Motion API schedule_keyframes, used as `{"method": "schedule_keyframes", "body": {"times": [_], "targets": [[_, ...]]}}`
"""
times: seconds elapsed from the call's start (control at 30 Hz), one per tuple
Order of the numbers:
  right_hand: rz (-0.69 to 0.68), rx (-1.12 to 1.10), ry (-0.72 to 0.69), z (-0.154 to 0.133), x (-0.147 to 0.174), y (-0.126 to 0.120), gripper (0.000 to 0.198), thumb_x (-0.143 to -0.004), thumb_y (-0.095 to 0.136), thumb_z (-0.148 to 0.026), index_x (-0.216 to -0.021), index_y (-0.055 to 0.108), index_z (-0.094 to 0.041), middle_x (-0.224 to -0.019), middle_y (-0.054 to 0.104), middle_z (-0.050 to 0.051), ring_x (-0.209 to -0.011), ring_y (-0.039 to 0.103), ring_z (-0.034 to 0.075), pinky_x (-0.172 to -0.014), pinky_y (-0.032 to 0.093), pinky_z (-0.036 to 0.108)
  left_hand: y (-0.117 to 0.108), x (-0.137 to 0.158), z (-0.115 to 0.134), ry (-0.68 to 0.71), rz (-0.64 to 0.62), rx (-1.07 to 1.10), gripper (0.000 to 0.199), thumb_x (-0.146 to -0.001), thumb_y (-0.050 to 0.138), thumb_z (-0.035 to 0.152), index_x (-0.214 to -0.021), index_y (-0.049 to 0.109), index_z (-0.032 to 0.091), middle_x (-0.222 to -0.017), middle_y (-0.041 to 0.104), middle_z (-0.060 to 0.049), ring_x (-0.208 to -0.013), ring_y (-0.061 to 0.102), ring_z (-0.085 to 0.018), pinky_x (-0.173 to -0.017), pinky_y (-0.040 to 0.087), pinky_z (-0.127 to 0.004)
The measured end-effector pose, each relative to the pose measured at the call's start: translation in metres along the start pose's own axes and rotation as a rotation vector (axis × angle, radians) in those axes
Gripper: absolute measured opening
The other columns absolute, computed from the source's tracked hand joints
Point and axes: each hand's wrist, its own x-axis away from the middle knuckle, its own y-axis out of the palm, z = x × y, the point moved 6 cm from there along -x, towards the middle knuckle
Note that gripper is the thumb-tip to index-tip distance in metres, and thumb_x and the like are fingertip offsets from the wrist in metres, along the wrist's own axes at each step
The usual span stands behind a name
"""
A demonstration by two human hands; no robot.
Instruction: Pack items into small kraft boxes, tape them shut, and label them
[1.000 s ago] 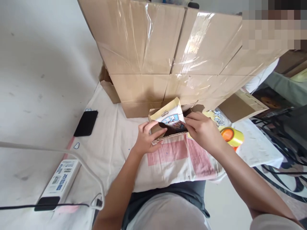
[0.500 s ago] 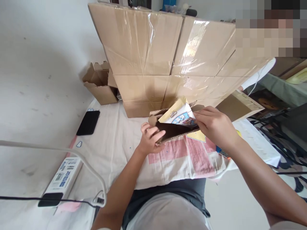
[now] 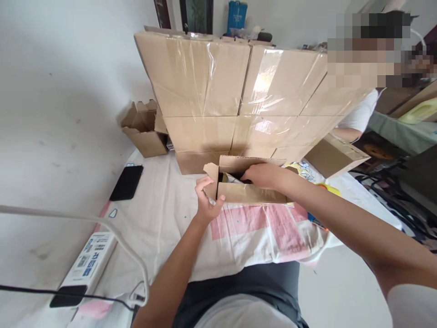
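A small open cardboard box (image 3: 252, 193) lies lengthwise on the cloth-covered table in front of me. My left hand (image 3: 207, 204) grips its left end, fingers at the raised end flap and thumb at the front corner. My right hand (image 3: 264, 176) reaches down into the box from the right, its fingertips hidden inside. Just left of those fingers, part of a yellow and white printed packet (image 3: 232, 179) shows within the box. Whether my right fingers are closed on the packet is hidden. A yellow printed sheet or packet (image 3: 300, 169) lies behind my right forearm.
A tall wall of taped cardboard boxes (image 3: 201, 132) stands right behind. Another open carton (image 3: 146, 139) is at the back left, near a black phone (image 3: 127, 183). A yellow tape roll (image 3: 329, 189) lies right. Beyond, a person's sleeve (image 3: 360, 111) shows by another carton (image 3: 336, 157).
My right hand has moved left and down into the box, and the packet has sunk mostly inside. The box now sits level, its long sides facing me. My left hand has shifted to the end flap.
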Motion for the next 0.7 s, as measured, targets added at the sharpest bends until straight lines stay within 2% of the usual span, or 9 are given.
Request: {"method": "schedule_keyframes", "body": {"times": [0.1, 0.17, 0.27, 0.37, 0.47, 0.53, 0.6, 0.63, 0.7], "targets": [[-0.048, -0.272, -0.08, 0.014, 0.017, -0.003, 0.055, -0.091, 0.061, -0.013, -0.143, 0.067, -0.029, -0.143, 0.07, 0.003, -0.126, 0.069, 0.028, -0.099, 0.053, 0.034, -0.001, -0.001, -0.009, -0.087, 0.002, 0.055, 0.046, -0.093, 0.067, 0.044, -0.131, 0.047, 0.026, -0.118, 0.056, -0.009, -0.113, 0.057, -0.025, -0.104, 0.045, -0.046], [-0.046, -0.445, -0.104, 0.02, 0.036, -0.002, 0.053, -0.095, 0.064, -0.031, -0.148, 0.062, -0.027, -0.149, 0.065, 0.003, -0.13, 0.066, 0.029, -0.104, 0.053, 0.034, 0.001, 0.0, -0.016, -0.161, -0.004, 0.081, 0.049, -0.094, 0.065, 0.047, -0.133, 0.047, 0.026, -0.123, 0.056, -0.01, -0.118, 0.057, -0.026, -0.107, 0.045, -0.046], [0.076, -0.557, -0.108, 0.022, 0.067, 0.007, 0.05, -0.101, 0.055, -0.052, -0.142, 0.068, -0.026, -0.145, 0.068, 0.004, -0.13, 0.066, 0.03, -0.108, 0.053, 0.038, 0.003, 0.004, -0.026, -0.247, -0.003, 0.121, 0.056, -0.094, 0.063, 0.055, -0.138, 0.047, 0.026, -0.13, 0.055, -0.012, -0.124, 0.057, -0.028, -0.109, 0.046, -0.046], [0.254, -0.511, -0.134, 0.014, 0.096, 0.028, 0.048, -0.101, 0.054, -0.056, -0.136, 0.071, -0.027, -0.134, 0.074, 0.007, -0.12, 0.071, 0.031, -0.101, 0.057, 0.042, 0.003, 0.005, -0.027, -0.251, -0.015, 0.129, 0.064, -0.095, 0.06, 0.06, -0.148, 0.043, 0.028, -0.135, 0.057, -0.013, -0.129, 0.057, -0.029, -0.112, 0.044, -0.047], [0.535, -0.466, -0.133, 0.013, 0.12, 0.048, 0.042, -0.098, 0.064, -0.049, -0.134, 0.071, -0.029, -0.128, 0.075, 0.008, -0.119, 0.07, 0.032, -0.101, 0.057, 0.046, 0.005, 0.003, -0.02, -0.212, -0.1, 0.117, 0.071, -0.097, 0.056, 0.064, -0.158, 0.037, 0.032, -0.146, 0.057, -0.014, -0.139, 0.054, -0.031, -0.119, 0.039, -0.051], [0.851, -0.523, -0.054, 0.024, 0.135, 0.06, 0.047, -0.097, 0.068, -0.043, -0.142, 0.064, -0.032, -0.141, 0.068, 0.008, -0.134, 0.062, 0.033, -0.114, 0.05, 0.052, 0.007, 0.003, -0.014, -0.171, -0.153, 0.11, 0.075, -0.098, 0.051, 0.067, -0.162, 0.031, 0.035, -0.153, 0.053, -0.014, -0.145, 0.049, -0.033, -0.121, 0.036, -0.053], [1.232, -0.68, 0.075, 0.04, 0.147, 0.08, 0.058, -0.099, 0.064, -0.041, -0.155, 0.049, -0.036, -0.161, 0.051, 0.006, -0.151, 0.045, 0.032, -0.126, 0.036, 0.056, 0.011, 0.006, -0.008, -0.132, -0.203, 0.101, 0.079, -0.097, 0.048, 0.07, -0.164, 0.027, 0.035, -0.159, 0.047, -0.015, -0.148, 0.046, -0.035, -0.119, 0.039, -0.054], [1.37, -0.793, 0.135, 0.047, 0.148, 0.095, 0.06, -0.102, 0.059, -0.042, -0.159, 0.042, -0.037, -0.165, 0.045, 0.005, -0.155, 0.04, 0.03, -0.129, 0.031, 0.058, 0.015, 0.008, -0.006, -0.115, -0.233, 0.091, 0.08, -0.096, 0.049, 0.07, -0.164, 0.027, 0.034, -0.16, 0.045, -0.016, -0.148, 0.045, -0.035, -0.118, 0.04, -0.055], [1.438, -1.017, 0.188, 0.053, 0.136, 0.125, 0.057, -0.107, 0.047, -0.045, -0.162, 0.035, -0.036, -0.164, 0.046, 0.006, -0.155, 0.04, 0.029, -0.129, 0.029, 0.061, 0.022, 0.014, -0.002, -0.085, -0.287, 0.063, 0.08, -0.095, 0.055, 0.068, -0.162, 0.034, 0.031, -0.156, 0.048, -0.017, -0.144, 0.047, -0.035, -0.116, 0.043, -0.054]]}}
